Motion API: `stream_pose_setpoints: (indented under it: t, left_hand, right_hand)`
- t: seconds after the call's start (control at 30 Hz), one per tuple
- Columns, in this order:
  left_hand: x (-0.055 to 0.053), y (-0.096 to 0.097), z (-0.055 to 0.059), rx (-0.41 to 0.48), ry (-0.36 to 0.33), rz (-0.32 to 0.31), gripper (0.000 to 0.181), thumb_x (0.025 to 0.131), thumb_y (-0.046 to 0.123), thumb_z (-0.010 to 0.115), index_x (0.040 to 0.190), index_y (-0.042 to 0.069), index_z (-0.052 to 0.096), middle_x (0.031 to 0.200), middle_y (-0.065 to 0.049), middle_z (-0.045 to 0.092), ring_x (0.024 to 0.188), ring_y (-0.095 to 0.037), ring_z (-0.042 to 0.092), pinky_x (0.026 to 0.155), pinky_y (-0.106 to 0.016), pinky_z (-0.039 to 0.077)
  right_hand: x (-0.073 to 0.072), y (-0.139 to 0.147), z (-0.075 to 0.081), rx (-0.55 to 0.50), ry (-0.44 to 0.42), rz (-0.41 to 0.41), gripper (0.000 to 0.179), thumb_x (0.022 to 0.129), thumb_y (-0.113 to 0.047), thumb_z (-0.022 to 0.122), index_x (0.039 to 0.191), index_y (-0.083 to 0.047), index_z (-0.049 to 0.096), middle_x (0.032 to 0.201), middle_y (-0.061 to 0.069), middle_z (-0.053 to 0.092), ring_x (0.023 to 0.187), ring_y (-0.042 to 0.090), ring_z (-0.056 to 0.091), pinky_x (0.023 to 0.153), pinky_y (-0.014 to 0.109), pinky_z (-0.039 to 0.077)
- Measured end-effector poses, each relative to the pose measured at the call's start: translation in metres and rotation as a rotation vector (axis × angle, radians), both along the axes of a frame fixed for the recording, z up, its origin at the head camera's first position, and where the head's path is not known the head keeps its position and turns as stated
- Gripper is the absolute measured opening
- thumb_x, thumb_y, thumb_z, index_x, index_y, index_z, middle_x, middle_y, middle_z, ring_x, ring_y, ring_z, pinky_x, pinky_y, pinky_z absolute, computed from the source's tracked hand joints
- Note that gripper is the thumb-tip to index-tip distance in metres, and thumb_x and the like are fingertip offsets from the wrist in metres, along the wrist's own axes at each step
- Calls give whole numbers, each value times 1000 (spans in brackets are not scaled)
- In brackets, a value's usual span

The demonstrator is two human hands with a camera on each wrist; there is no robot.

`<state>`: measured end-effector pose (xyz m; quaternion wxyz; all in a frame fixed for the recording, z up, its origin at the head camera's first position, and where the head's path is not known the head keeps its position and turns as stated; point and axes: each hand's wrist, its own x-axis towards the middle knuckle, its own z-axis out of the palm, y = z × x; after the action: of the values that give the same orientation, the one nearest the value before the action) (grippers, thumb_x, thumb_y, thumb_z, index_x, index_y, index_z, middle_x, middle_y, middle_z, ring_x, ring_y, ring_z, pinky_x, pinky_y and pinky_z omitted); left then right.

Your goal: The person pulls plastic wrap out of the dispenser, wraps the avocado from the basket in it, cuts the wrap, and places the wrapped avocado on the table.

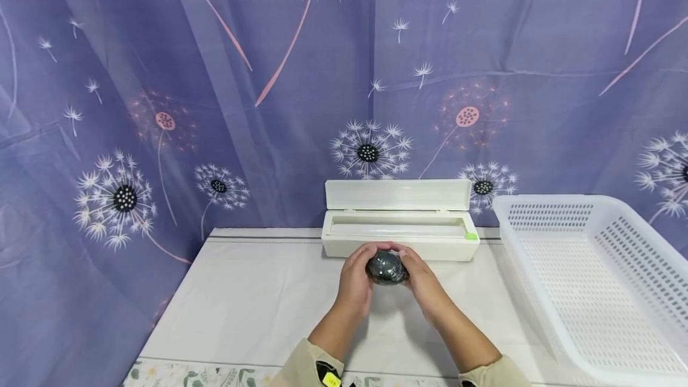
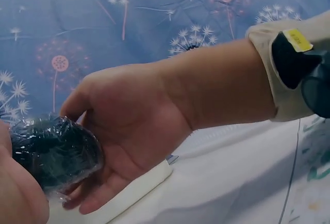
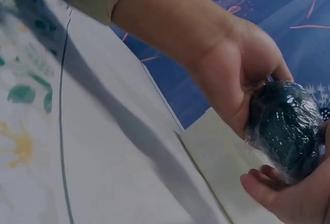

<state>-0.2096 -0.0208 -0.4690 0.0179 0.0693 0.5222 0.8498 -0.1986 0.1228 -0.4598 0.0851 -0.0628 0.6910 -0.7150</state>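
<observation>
Between my two hands is a dark green, rounded object wrapped in clear, shiny plastic film; its kind is hard to tell under the film. My left hand grips it from the left, and my right hand holds its other side, fingers curled round the far side. In the left wrist view the wrapped object shows wrinkled film with loose bits at its lower edge. Just behind the hands stands a white cling film dispenser, its lid raised and a pale roll lying inside.
A white perforated plastic basket stands at the right of the table. A pale cloth with a floral front border covers the tabletop. Behind it hangs a purple-blue dandelion curtain. A green tab marks the dispenser's right end.
</observation>
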Motion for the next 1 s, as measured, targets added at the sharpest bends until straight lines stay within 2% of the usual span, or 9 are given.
stream_pose_setpoints:
  t: [0.13, 0.23, 0.4, 0.63, 0.7, 0.87, 0.93, 1.0]
  left_hand:
    - [1, -1, 0, 54, -2, -23, 35, 97, 11, 43, 111, -11, 66, 119, -18, 65, 118, -31, 57, 100, -36, 45]
    - [0, -2, -1, 67, 15, -68, 36, 97, 9, 42, 113, -13, 65, 120, -18, 65, 119, -31, 56, 100, -36, 45]
    - [1, -3, -2, 35, 49, -129, 39, 100, 11, 38, 119, -13, 61, 124, -19, 62, 121, -30, 54, 101, -35, 43]
    - [2, 3, -5, -8, 92, -127, 41, 100, 12, 36, 124, -13, 58, 129, -22, 59, 125, -31, 51, 104, -34, 40]
    - [1, 3, -5, -75, 97, -134, 41, 101, 13, 36, 126, -11, 59, 131, -19, 59, 127, -28, 50, 106, -35, 37]
    - [-4, -7, -1, -418, 144, -123, 38, 104, 21, 40, 130, 4, 63, 135, -5, 58, 131, -21, 46, 112, -41, 29]
    - [-5, -12, 1, -524, 159, -124, 36, 103, 24, 46, 132, 9, 62, 138, -3, 56, 130, -22, 47, 110, -43, 32]
    - [-7, -15, 1, -588, 180, -133, 38, 100, 27, 55, 135, 12, 60, 140, -3, 53, 127, -23, 49, 106, -44, 38]
  right_hand:
    - [1, 1, -2, -71, -52, 16, 48, 106, -27, 32, 143, 3, 42, 140, 21, 47, 123, 30, 51, 99, 40, 46]
    - [0, 2, -2, -94, -72, 19, 51, 107, -29, 33, 140, 9, 42, 135, 23, 50, 114, 26, 58, 92, 35, 51]
    - [-2, 5, -1, -87, -90, 28, 57, 108, -33, 31, 137, 14, 42, 129, 25, 54, 107, 23, 62, 88, 33, 53]
    - [-3, 10, 0, -77, -85, -6, 54, 108, -29, 30, 136, 15, 43, 125, 25, 57, 104, 24, 63, 85, 34, 54]
    - [-4, 11, -1, -65, -83, -23, 52, 108, -27, 31, 135, 15, 44, 124, 25, 57, 104, 24, 63, 84, 34, 54]
    - [-8, 15, -3, -2, -81, -69, 50, 107, -27, 33, 130, 15, 49, 120, 23, 59, 102, 23, 63, 84, 31, 54]
    - [-11, 18, -3, 26, -81, -84, 50, 108, -28, 33, 129, 15, 50, 119, 23, 59, 101, 22, 63, 83, 29, 54]
    - [-12, 21, -4, 45, -84, -91, 51, 108, -29, 33, 130, 14, 50, 120, 24, 58, 101, 22, 63, 84, 29, 54]
